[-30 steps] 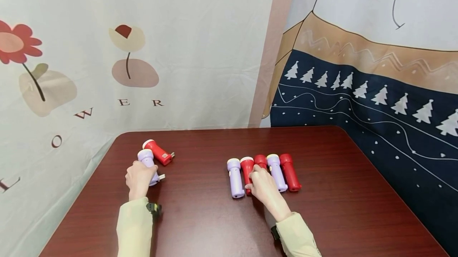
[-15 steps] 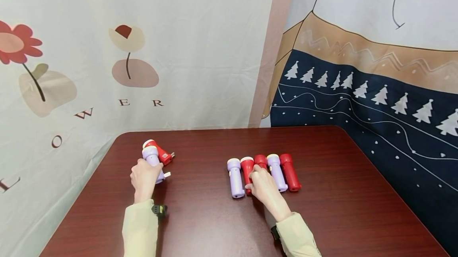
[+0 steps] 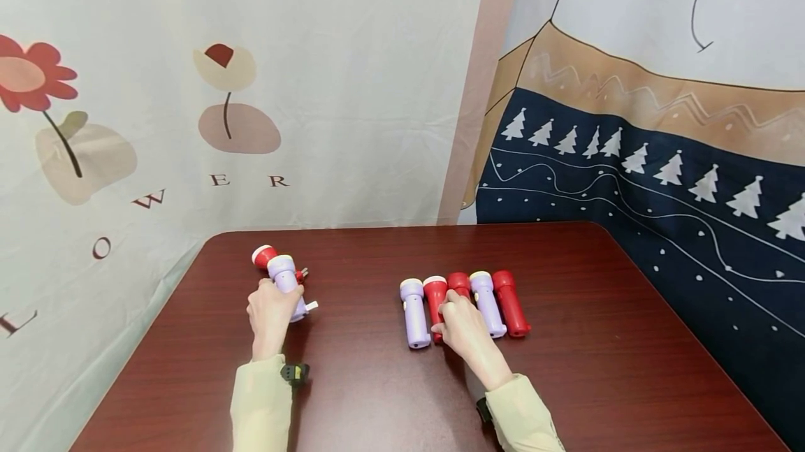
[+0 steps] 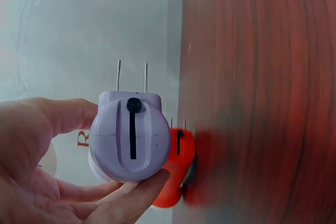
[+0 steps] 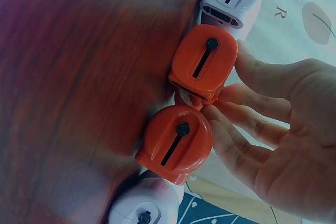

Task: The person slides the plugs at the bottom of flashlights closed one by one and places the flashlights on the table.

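Observation:
My left hand [image 3: 270,314] holds a lavender flashlight [image 3: 282,272] between thumb and fingers. In the left wrist view its round end faces the camera, with a black slider in a slot and two metal plug prongs out. A red flashlight [image 3: 264,256], prongs showing, lies partly hidden behind it. My right hand [image 3: 465,330] is at a row of flashlights, pinching the red flashlight with a white rim [image 3: 434,290]. The right wrist view has the thumb against one side of this red flashlight [image 5: 202,61] and fingers between it and the neighbouring red flashlight [image 5: 176,137].
In the row also lie a lavender flashlight [image 3: 414,316] at the left end, another lavender flashlight [image 3: 487,304] and a dark red flashlight [image 3: 511,305] at the right end. They rest on a brown wooden table [image 3: 629,354]. Printed curtains [image 3: 352,89] hang behind it.
My left hand has moved right with the lavender flashlight, which now covers the middle of the red flashlight behind. My right hand has stayed where it was.

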Tool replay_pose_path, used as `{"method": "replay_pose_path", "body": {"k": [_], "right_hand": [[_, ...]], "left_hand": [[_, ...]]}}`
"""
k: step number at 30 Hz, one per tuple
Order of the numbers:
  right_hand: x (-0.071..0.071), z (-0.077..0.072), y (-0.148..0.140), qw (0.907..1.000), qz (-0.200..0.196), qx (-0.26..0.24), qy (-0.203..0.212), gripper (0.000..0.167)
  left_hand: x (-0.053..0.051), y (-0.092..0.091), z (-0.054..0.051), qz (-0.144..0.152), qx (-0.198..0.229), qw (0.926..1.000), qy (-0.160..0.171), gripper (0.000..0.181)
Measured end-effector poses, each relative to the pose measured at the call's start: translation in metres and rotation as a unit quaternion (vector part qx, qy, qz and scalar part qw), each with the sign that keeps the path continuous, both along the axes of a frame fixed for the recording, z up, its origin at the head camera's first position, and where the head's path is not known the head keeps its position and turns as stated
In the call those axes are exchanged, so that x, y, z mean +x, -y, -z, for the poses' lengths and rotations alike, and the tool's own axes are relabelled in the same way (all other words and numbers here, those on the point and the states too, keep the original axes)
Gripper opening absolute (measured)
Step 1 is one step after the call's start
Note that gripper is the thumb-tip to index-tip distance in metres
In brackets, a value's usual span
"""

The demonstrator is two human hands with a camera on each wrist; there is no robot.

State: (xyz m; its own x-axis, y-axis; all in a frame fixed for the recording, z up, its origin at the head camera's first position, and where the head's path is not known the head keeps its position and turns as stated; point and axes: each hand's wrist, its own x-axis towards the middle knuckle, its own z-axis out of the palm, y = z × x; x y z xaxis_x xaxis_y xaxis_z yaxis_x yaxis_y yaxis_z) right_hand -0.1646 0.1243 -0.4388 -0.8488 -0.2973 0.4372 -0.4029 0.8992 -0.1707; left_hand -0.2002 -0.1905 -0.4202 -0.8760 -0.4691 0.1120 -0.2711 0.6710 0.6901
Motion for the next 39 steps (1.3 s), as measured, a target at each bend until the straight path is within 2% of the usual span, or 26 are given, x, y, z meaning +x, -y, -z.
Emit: {"method": "replay_pose_path", "body": {"k": [5,12,24,33,39], "right_hand": [[0.000,0.000,0.000,1.0000,-0.003,-0.003,0.001,0.027],[0.000,-0.001,-0.001,0.9999,-0.004,-0.007,0.008,0.031],[0.002,-0.002,0.000,0.9999,0.009,0.008,0.011,0.024],[0.001,-0.001,0.001,0.9996,0.019,0.017,0.012,0.029],[0.001,-0.002,0.001,0.9995,0.020,0.023,-0.008,0.032]], "left_hand": [[0.001,-0.010,0.000,0.011,0.020,0.9997,-0.004,0.050],[0.001,-0.025,-0.005,0.038,0.032,0.9987,-0.006,0.047],[0.000,-0.050,-0.014,0.081,0.060,0.9949,0.004,0.061],[0.000,-0.070,-0.010,0.101,0.087,0.9910,0.000,0.060],[-0.001,-0.084,-0.005,0.108,0.098,0.9893,-0.007,0.059]]}}
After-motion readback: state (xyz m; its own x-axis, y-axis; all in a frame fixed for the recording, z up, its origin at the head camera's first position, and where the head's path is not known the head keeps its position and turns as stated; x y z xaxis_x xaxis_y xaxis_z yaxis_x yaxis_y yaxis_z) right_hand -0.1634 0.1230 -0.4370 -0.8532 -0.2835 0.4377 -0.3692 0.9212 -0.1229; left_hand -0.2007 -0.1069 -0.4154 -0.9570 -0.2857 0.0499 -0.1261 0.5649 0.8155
